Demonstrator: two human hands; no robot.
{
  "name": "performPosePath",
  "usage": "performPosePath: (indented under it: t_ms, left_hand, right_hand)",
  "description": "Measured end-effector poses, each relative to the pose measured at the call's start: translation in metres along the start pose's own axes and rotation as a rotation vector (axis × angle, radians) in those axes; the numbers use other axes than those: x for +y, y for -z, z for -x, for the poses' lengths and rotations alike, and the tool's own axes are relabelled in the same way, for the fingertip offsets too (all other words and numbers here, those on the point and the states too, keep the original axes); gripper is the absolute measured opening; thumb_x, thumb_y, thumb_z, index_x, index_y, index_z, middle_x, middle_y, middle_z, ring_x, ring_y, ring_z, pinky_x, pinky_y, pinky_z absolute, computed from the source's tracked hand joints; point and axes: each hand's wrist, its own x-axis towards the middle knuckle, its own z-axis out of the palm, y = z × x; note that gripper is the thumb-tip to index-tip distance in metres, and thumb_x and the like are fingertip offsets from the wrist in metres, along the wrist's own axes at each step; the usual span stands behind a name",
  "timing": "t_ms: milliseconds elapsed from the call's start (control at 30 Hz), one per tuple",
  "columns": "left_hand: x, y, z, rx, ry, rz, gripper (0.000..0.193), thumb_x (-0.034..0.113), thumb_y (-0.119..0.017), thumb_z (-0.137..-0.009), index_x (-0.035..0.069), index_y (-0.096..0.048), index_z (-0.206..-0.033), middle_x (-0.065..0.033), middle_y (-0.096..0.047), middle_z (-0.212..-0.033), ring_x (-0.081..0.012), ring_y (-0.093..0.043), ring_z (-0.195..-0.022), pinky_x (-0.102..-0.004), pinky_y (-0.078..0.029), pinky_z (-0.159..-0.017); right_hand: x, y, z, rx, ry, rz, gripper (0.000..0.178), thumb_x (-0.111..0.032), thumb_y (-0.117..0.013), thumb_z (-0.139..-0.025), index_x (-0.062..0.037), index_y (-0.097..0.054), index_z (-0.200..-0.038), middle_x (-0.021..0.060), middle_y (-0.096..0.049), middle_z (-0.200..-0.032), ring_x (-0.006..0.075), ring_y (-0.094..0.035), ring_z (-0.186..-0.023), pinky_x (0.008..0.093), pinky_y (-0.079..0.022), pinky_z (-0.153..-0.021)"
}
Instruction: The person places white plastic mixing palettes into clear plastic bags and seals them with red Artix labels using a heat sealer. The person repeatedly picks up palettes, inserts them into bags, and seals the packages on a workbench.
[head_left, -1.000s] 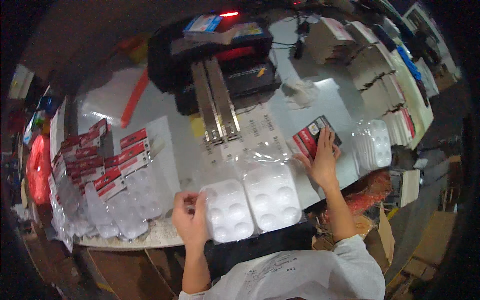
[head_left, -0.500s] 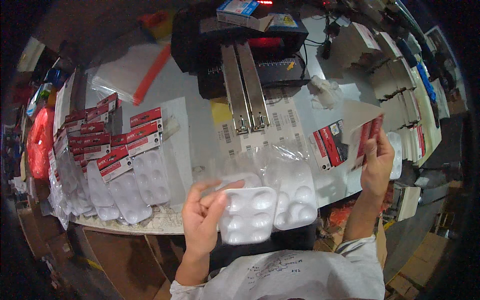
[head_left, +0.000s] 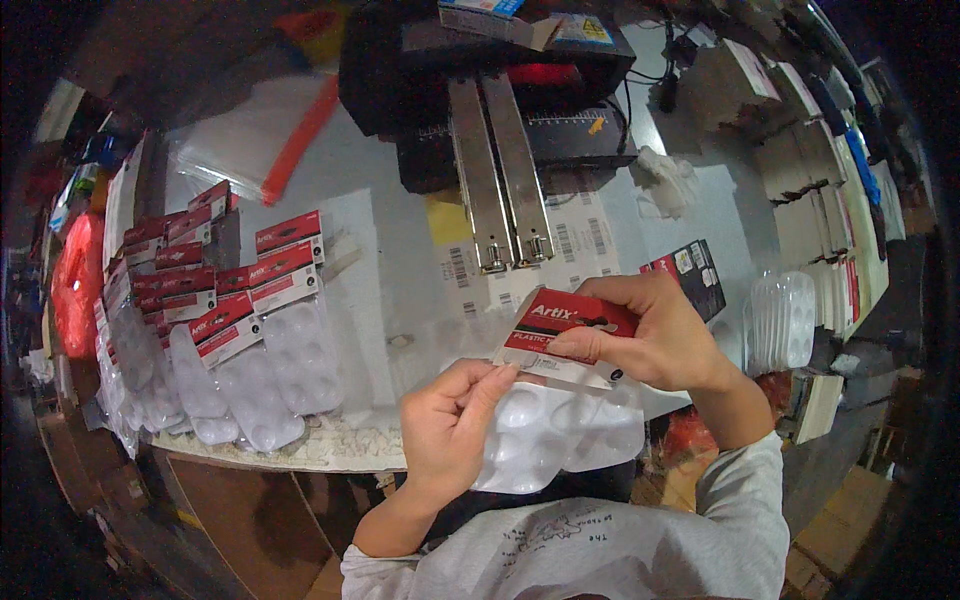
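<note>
My right hand [head_left: 665,340] grips a red-and-white folded header card [head_left: 575,325], with the thumb pressed on its face. Against the card's lower left edge, my left hand [head_left: 445,425] is closed in a pinch on the top of a clear plastic bag. A white plastic paint palette [head_left: 515,440] with round wells hangs in that bag below the fingers. Another white palette [head_left: 610,425] lies beside it at the table's near edge, partly under the card and right hand. How far the card sits over the bag's mouth is hard to make out.
At left, several bagged palettes with red cards [head_left: 285,350] lie overlapped. A black machine with two metal rails [head_left: 500,170] stands ahead. White palettes are stacked [head_left: 780,320] at right, near card stacks [head_left: 815,215]. A dark card pack [head_left: 700,280] and crumpled white tissue [head_left: 667,180] lie nearby.
My right hand has come from the right to the middle with the header card, which now meets the bag at my left fingertips. My left hand has shifted slightly right.
</note>
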Motion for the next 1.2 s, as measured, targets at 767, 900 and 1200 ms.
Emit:
performPosePath:
  t_ms: [767, 900, 1200]
  left_hand:
    - [-0.024, 0.008, 0.009, 0.244, 0.06, 0.075, 0.024, 0.017, -0.056, -0.089, -0.002, -0.059, -0.076, 0.0041, -0.051, -0.065, -0.0038, -0.041, -0.061, -0.0193, -0.032, -0.054]
    - [-0.028, 0.021, -0.014, 0.159, 0.109, -0.209, 0.025, 0.019, -0.051, -0.09, -0.001, -0.057, -0.077, 0.0006, -0.05, -0.063, -0.0058, -0.041, -0.063, -0.0207, -0.034, -0.059]
    - [-0.041, 0.009, -0.066, 0.284, -0.016, -0.101, 0.024, 0.016, -0.051, -0.089, 0.001, -0.052, -0.071, 0.0049, -0.038, -0.058, -0.0044, -0.031, -0.055, -0.0228, -0.025, -0.049]
  right_hand:
    - [0.033, 0.002, 0.011, -0.264, -0.371, -0.449, 0.024, -0.019, -0.06, -0.081, 0.0035, -0.062, -0.072, 0.0086, -0.063, -0.067, 0.0138, -0.063, -0.056, 0.0228, -0.047, -0.044]
    - [0.044, -0.004, -0.006, -0.206, -0.387, -0.497, 0.022, -0.016, -0.056, -0.084, 0.0039, -0.062, -0.076, 0.0102, -0.062, -0.065, 0.0141, -0.061, -0.055, 0.0236, -0.048, -0.046]
    - [0.066, -0.014, -0.039, 0.093, -0.26, -0.667, 0.017, -0.014, -0.055, -0.089, 0.0022, -0.059, -0.085, 0.0063, -0.061, -0.075, 0.0119, -0.06, -0.059, 0.0234, -0.048, -0.052]
